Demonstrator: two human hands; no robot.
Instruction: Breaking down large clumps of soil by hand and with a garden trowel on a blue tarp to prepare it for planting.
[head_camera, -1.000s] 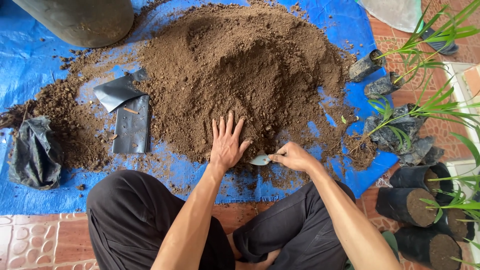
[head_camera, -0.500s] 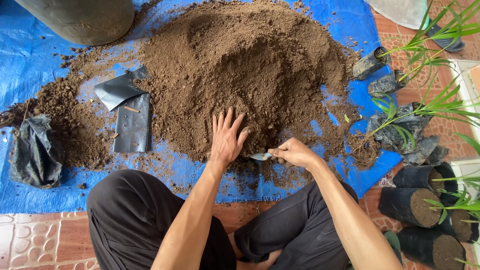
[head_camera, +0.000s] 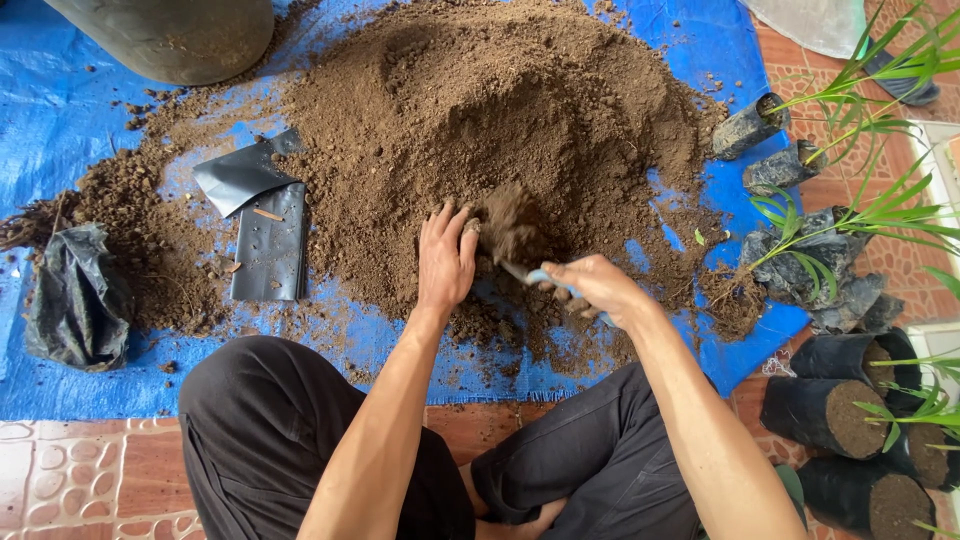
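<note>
A big heap of brown soil (head_camera: 500, 110) lies on a blue tarp (head_camera: 60, 110). My left hand (head_camera: 445, 260) rests palm down on the near edge of the heap, fingers together, touching a raised clump of soil (head_camera: 510, 225). My right hand (head_camera: 595, 288) grips the light blue handle of a small trowel (head_camera: 528, 274), whose blade is under that clump. My legs in black trousers are crossed at the tarp's near edge.
Flat black plastic nursery bags (head_camera: 262, 220) lie left of the heap, a crumpled black bag (head_camera: 75, 300) further left. Soil-filled black bags with green seedlings (head_camera: 810, 250) stand at the right on the tiled floor. A large dark pot (head_camera: 170, 35) sits top left.
My right hand has pushed the trowel forward into the soil and lifted a clump. My left hand has moved slightly in against that clump, fingers closing together.
</note>
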